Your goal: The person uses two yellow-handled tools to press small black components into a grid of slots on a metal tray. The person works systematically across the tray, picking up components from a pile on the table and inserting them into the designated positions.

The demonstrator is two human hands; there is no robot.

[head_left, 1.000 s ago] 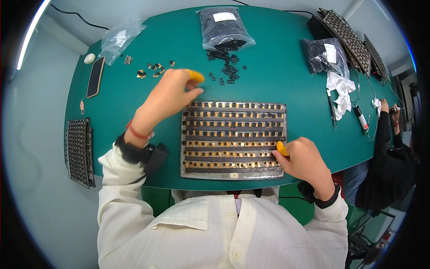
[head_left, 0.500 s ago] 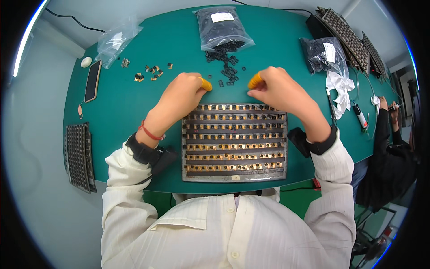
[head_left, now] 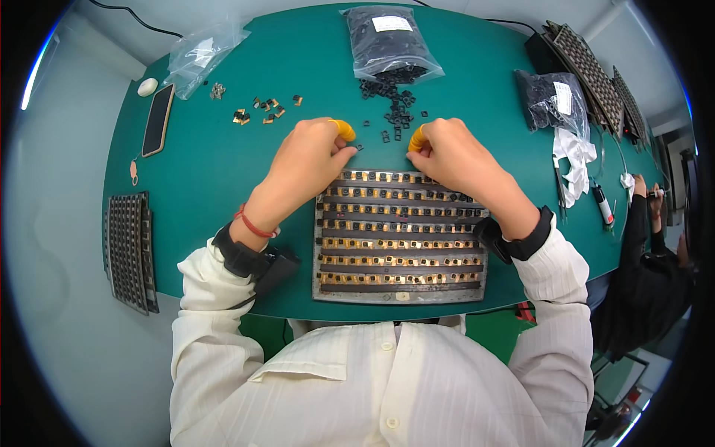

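Observation:
A grey tray (head_left: 398,294) with rows of small black and brass parts lies in front of me on the green table (head_left: 216,179). Both hands are just beyond its far edge, each with an orange finger cot. My left hand (head_left: 309,156) pinches thumb and forefinger at a small black part (head_left: 360,147). My right hand (head_left: 450,156) has its fingertips closed beside the loose black parts (head_left: 393,112); I cannot see anything between them. The loose parts spill from an open bag of black parts (head_left: 387,41).
Small brass parts (head_left: 261,108), a phone (head_left: 158,119) and a clear bag (head_left: 201,52) lie far left. A dark tray (head_left: 130,249) sits at the left edge. A second black bag (head_left: 551,97), white cloth (head_left: 573,160), stacked trays (head_left: 588,71) and a co-worker's arm (head_left: 644,216) are at right.
My right hand has come up from the tray's near right corner to its far edge. My left hand has shifted right and nearer, so both hands now meet by the loose black parts.

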